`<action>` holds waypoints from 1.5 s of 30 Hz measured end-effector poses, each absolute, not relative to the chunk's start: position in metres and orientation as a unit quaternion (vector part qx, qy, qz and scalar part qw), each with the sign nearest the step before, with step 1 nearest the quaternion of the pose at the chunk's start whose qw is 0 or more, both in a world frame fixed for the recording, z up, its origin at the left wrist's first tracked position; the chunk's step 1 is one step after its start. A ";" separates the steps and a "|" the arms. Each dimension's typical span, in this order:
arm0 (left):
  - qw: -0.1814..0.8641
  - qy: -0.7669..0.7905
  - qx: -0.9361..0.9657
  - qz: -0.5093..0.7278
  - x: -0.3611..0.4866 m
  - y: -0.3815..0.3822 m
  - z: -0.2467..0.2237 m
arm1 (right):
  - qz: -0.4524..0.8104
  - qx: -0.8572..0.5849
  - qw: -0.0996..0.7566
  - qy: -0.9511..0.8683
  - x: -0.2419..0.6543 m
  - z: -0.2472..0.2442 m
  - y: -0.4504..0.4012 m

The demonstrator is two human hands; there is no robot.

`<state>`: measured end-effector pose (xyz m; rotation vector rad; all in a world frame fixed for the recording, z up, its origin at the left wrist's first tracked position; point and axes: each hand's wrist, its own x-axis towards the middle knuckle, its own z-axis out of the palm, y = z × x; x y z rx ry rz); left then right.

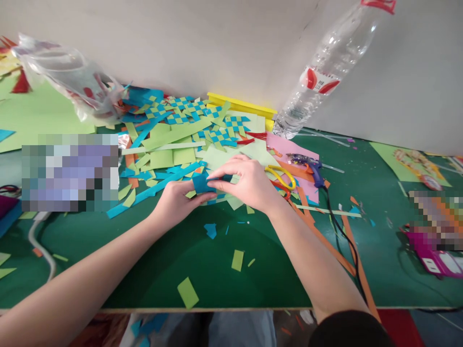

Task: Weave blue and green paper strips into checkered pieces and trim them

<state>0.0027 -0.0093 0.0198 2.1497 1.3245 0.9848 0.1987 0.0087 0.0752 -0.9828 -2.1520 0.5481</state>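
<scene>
A piece of blue paper [200, 183] is held between my two hands over the green table. My left hand [175, 200] is closed around its left side, with the thumb stretched along the lower edge. The thumb and fingertips of my right hand [249, 183] pinch the paper's right side. Just beyond them lies a heap of green and blue paper strips and woven checkered pieces [181, 113]. Yellow-handled scissors [284, 177] rest right of my right hand, partly hidden by it. A long blue strip [144, 195] lies behind my left hand.
A purple glue gun [314, 169] with a black cord lies to the right. A tall plastic bottle [325, 72] leans at the wall. A bagged cup [68, 72] stands back left. Green scraps [188, 292] and orange strips [327, 238] are scattered on the green table [144, 277].
</scene>
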 end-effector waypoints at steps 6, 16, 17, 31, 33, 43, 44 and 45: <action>0.182 0.459 0.794 0.354 0.002 -0.010 0.017 | 0.205 -0.373 0.334 -0.841 0.197 0.078 0.006; 0.149 0.442 0.804 0.369 0.002 -0.008 0.016 | 0.212 -0.360 0.324 -0.849 0.197 0.078 0.006; 0.148 0.441 0.804 0.371 0.002 -0.008 0.016 | 0.211 -0.361 0.322 -0.849 0.197 0.078 0.006; 0.191 0.483 0.778 0.353 0.002 -0.005 0.018 | 0.273 -0.446 0.247 -0.816 0.214 0.095 0.008; 0.196 0.490 0.775 0.349 0.002 -0.005 0.018 | 0.262 -0.448 0.248 -0.818 0.213 0.094 0.008; 0.201 0.496 0.773 0.340 0.002 -0.006 0.020 | 0.245 -0.434 0.276 -0.822 0.206 0.085 0.009; 0.201 0.497 0.773 0.338 0.002 -0.006 0.020 | 0.247 -0.432 0.276 -0.822 0.206 0.084 0.009; 0.202 0.498 0.773 0.337 0.002 -0.006 0.021 | 0.248 -0.431 0.277 -0.822 0.205 0.083 0.009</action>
